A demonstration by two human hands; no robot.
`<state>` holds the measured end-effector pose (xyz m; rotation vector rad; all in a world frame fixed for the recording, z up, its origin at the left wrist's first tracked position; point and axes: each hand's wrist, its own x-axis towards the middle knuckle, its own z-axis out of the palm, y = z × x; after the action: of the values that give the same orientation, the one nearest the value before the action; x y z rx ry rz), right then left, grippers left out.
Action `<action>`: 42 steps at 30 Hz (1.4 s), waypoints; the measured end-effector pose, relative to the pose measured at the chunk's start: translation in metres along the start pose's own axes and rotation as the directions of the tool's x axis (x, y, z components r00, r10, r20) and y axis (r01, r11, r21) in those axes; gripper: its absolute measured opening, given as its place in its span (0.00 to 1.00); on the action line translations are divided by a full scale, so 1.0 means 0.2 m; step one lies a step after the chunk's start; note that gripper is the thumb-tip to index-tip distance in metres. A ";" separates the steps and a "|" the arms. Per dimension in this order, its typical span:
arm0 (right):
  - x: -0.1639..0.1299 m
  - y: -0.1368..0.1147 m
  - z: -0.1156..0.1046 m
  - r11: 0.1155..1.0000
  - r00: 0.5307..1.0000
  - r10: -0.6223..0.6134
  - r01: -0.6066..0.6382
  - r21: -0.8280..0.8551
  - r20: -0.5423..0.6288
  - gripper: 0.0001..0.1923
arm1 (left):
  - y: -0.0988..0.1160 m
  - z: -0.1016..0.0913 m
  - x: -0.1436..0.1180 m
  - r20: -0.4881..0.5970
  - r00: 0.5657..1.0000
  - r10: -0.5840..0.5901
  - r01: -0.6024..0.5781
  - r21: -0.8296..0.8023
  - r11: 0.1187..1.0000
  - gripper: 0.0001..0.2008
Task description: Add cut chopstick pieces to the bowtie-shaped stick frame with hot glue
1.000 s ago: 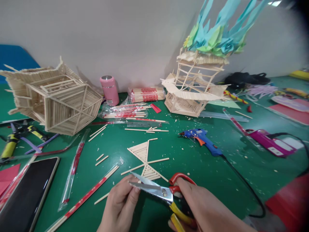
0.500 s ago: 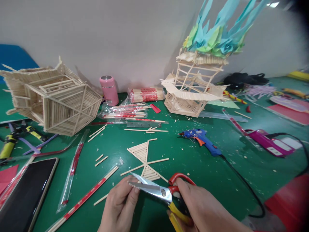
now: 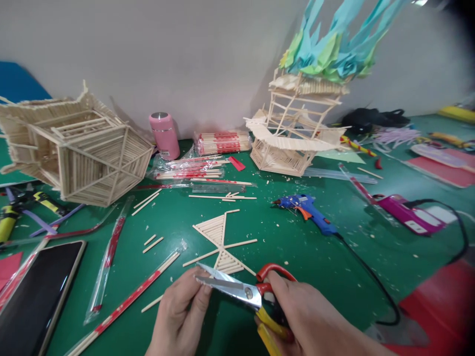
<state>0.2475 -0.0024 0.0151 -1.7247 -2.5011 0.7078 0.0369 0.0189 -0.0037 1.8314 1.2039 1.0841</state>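
The scissors (image 3: 237, 289) sit low in the middle of the frame, red and yellow handles to the right, steel blades pointing left and slightly parted. The right hand (image 3: 311, 321) comes in from the lower right with its fingers closed through and around the handles. The left hand (image 3: 181, 316) rises from the bottom edge, its fingertips pinched together right at the blade tips; whatever they grip there is too small to make out. Just above the blades, on the green table (image 3: 297, 247), lies a flat fan of glued sticks (image 3: 218, 242) with loose sticks around it. To the lower left, a long wrapped chopstick pair (image 3: 126, 301) runs diagonally, and a dark phone (image 3: 37, 296) lies at the left edge. A blue glue gun (image 3: 308, 212) rests right of centre, its black cord trailing toward the lower right. Farther up stand a pink bottle (image 3: 163, 134), a stick house tipped on its side (image 3: 74, 148) at the left, and a stick tower (image 3: 297, 133) topped with blue and green paper at the upper right.
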 end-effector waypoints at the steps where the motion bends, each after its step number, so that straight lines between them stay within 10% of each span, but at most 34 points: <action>1: 0.00 0.00 0.01 1.000 1.000 -0.012 0.012 -0.006 -0.019 0.12 | 0.00 0.00 0.00 0.000 1.000 0.001 -0.001 0.008 1.000 0.08; 19: 0.01 0.04 0.03 0.993 0.997 0.083 -0.082 0.085 -0.008 0.07 | 0.02 0.00 0.01 -0.015 1.000 -0.023 0.023 0.023 0.999 0.08; 29: 0.04 0.12 -0.06 0.943 0.946 0.306 -0.285 0.175 -0.109 0.14 | -0.02 0.01 -0.01 0.084 0.934 -0.348 0.354 -0.063 0.933 0.16; 36: 0.04 0.36 -0.08 0.882 0.868 0.386 -0.446 -0.150 -0.313 0.17 | -0.03 0.01 0.02 0.005 0.999 -0.032 0.031 0.203 0.979 0.12; 42: 0.04 0.46 -0.09 0.887 0.902 0.297 -0.382 -0.259 -0.313 0.18 | -0.07 0.05 0.01 0.129 0.974 0.185 -0.220 0.361 0.906 0.11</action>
<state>0.3300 0.0376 -0.0053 -2.2311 -2.2405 0.0593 0.0407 0.0249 -0.0189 2.3172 1.2500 0.9100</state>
